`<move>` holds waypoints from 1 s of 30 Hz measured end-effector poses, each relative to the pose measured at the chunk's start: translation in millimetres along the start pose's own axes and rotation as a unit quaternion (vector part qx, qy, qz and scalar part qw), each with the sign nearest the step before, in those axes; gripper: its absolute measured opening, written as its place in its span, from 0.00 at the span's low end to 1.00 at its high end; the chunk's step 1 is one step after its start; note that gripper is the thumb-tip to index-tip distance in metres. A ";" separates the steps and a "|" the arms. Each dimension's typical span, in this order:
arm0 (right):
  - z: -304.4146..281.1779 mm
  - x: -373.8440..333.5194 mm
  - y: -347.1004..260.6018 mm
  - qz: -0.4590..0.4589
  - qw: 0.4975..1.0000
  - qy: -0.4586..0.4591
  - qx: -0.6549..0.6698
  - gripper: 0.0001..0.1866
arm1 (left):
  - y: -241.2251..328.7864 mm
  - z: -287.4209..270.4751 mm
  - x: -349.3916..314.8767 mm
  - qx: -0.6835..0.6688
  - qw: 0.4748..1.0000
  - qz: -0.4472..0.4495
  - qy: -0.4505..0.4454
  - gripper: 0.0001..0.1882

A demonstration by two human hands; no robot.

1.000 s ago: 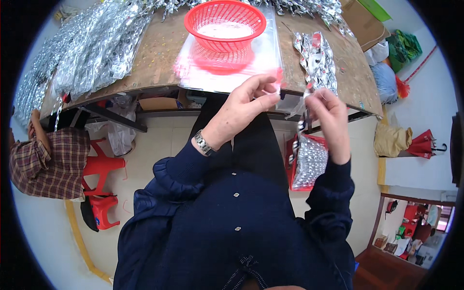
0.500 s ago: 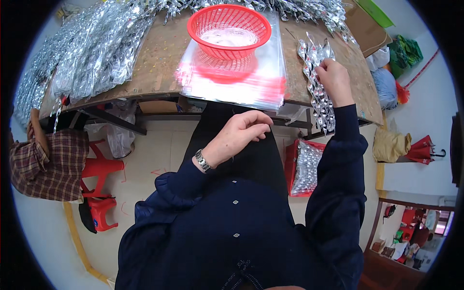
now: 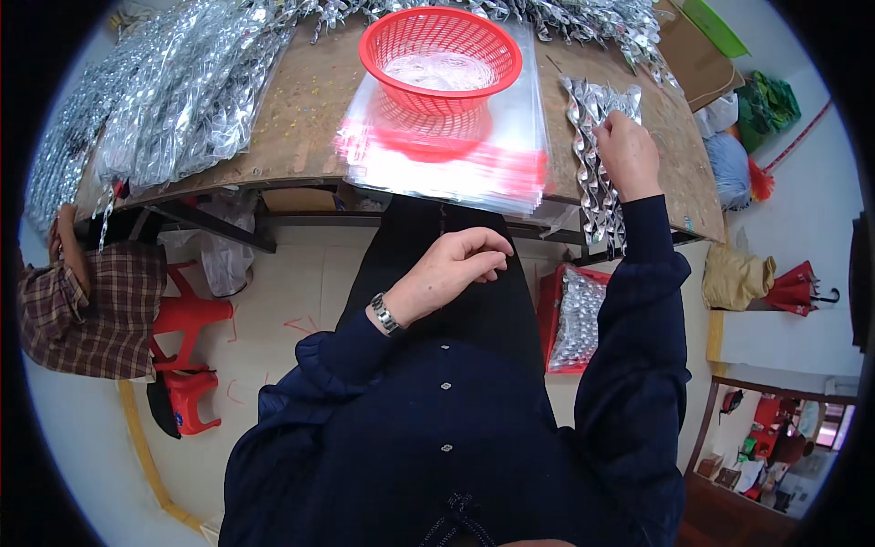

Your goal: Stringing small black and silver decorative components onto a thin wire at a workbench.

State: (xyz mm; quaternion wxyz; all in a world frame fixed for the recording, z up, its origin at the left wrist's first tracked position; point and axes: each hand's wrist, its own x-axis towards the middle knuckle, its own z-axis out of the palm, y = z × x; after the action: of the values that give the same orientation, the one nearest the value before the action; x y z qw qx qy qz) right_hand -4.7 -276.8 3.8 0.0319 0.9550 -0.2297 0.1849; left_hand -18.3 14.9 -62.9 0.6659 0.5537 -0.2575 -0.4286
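Note:
Twisted silver foil strips (image 3: 588,150) lie side by side near the table's right end, their lower ends hanging over the front edge. My right hand (image 3: 626,155) is closed over their upper part, its fingertips pinched and largely hidden. My left hand (image 3: 447,273), with a metal watch at its wrist, hovers in front of my body before the table edge. Its fingers are loosely bent, a gap shows beside the thumb, and nothing is visible in it. Between the hands, a red plastic basket (image 3: 441,96) stands on a stack of clear plastic bags (image 3: 447,182).
Piles of silver foil garlands (image 3: 191,100) cover the left and back of the table (image 3: 305,118). A red crate (image 3: 551,319) with silver packs sits on the floor below. At left, a person in a checked shirt (image 3: 91,310) is beside red stools (image 3: 191,314). A cardboard box (image 3: 693,55) stands back right.
The foil strips under my right hand have shifted slightly and lie more evenly side by side. My left hand has barely moved and stays loosely bent.

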 end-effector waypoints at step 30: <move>-25.1 12.5 -59.4 -0.168 0.961 -0.064 0.213 0.09 | 67.2 -83.6 -14.4 0.042 0.932 0.237 0.270 0.10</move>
State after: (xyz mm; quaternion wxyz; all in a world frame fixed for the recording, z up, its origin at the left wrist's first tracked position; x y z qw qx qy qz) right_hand 23.8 -225.5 33.2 -0.1560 0.9744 -0.0233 0.1603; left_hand 62.0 71.8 -17.9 0.7687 0.5987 -0.2094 -0.0820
